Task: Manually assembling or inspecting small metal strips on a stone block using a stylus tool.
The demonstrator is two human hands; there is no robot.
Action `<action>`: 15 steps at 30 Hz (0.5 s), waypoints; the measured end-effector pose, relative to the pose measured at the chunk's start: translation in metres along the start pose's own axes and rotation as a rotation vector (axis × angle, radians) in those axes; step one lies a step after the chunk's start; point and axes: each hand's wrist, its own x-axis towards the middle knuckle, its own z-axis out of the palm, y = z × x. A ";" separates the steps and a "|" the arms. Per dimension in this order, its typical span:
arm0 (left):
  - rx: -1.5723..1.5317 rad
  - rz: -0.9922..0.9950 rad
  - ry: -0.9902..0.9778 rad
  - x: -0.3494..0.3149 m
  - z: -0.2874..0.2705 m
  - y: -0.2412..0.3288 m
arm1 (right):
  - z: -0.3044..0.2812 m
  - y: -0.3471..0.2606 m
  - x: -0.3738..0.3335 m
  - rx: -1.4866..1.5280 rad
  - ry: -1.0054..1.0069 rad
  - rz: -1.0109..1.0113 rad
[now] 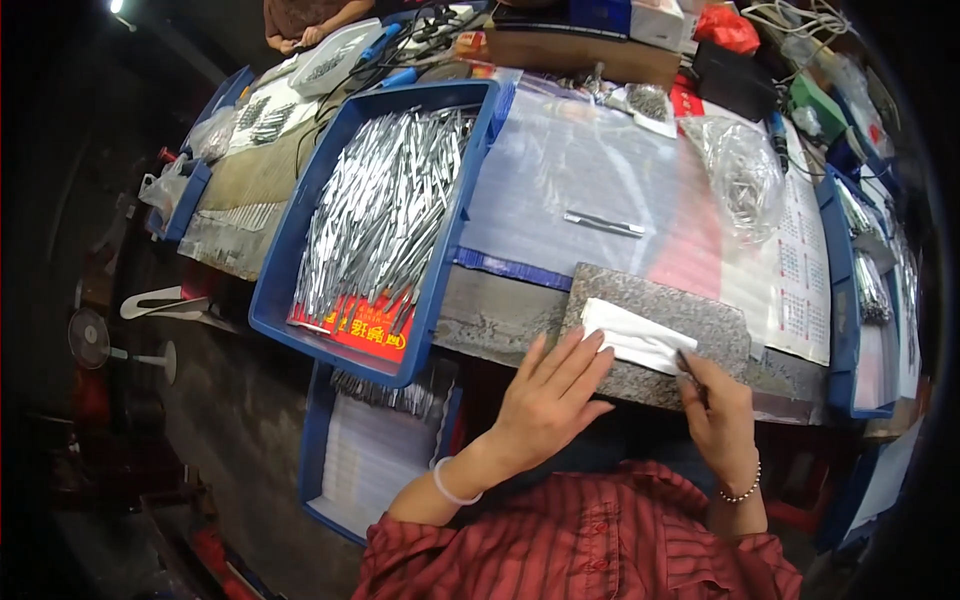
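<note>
A folded white cloth or paper (640, 335) lies on a speckled stone slab (735, 325) at the table's front edge. My left hand (555, 395) is open, its fingers stretched out and their tips at the left end of the white piece. At its right end my right hand (718, 400) is closed in a pinch around a thin dark piece (683, 360), mostly hidden by the fingers. Beyond the slab, a slim metal piece (603, 224) lies alone on the clear plastic sheet (540, 160).
Left of the slab stands a blue bin (268, 290) heaped with slim metal pieces (385, 200). Another blue bin (312, 465) sits below it. At the right are a clear plastic bag (745, 185) and a blue tray (838, 300). Boxes line the back; another person (310, 20) is beyond.
</note>
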 end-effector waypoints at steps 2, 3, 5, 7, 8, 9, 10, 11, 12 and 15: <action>0.019 0.032 -0.032 0.007 0.014 -0.003 | -0.002 -0.001 -0.001 -0.013 0.000 -0.041; 0.055 0.035 -0.047 0.006 0.016 -0.002 | -0.003 -0.001 -0.001 -0.013 -0.004 -0.057; 0.082 0.041 -0.073 0.006 0.020 -0.002 | -0.005 0.003 -0.002 -0.029 0.000 -0.053; 0.102 0.049 -0.077 0.002 0.020 0.002 | -0.005 0.005 -0.002 -0.038 -0.019 -0.100; 0.127 0.045 -0.086 0.000 0.019 0.003 | -0.004 0.006 -0.002 -0.045 -0.003 -0.134; 0.127 0.046 -0.096 0.000 0.018 0.005 | -0.004 0.007 -0.002 -0.041 -0.008 -0.149; 0.143 0.030 -0.084 -0.001 0.018 0.006 | -0.005 0.005 -0.001 -0.024 -0.019 -0.124; 0.097 0.025 -0.080 -0.001 0.017 0.007 | -0.007 0.004 -0.001 -0.006 -0.032 -0.101; 0.051 0.020 -0.074 -0.002 0.015 0.006 | -0.010 0.002 -0.002 -0.008 -0.068 -0.059; 0.011 0.000 -0.002 0.011 -0.009 0.002 | -0.021 -0.005 -0.008 0.008 -0.012 -0.030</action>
